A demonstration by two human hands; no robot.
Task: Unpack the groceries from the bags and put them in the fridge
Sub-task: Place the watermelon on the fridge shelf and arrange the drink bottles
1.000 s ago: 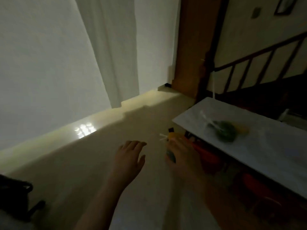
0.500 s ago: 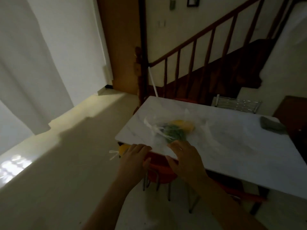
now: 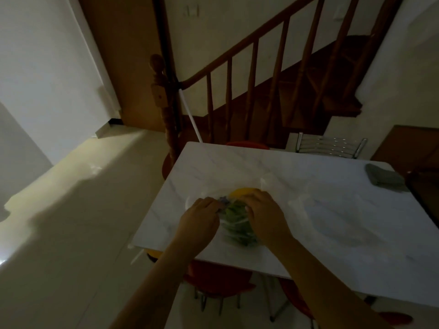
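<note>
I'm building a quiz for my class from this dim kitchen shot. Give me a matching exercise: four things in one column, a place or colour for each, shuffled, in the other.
Things:
1. clear plastic bag
2. grey cloth
3. yellow item
4. metal chair back

Places:
A. on the table's far right corner
B. beyond the table's far edge
C. between the left hand and right hand
D. at the bag's far end, by the right hand's fingertips

Pairs: 1-C, 2-A, 3-D, 4-B
</note>
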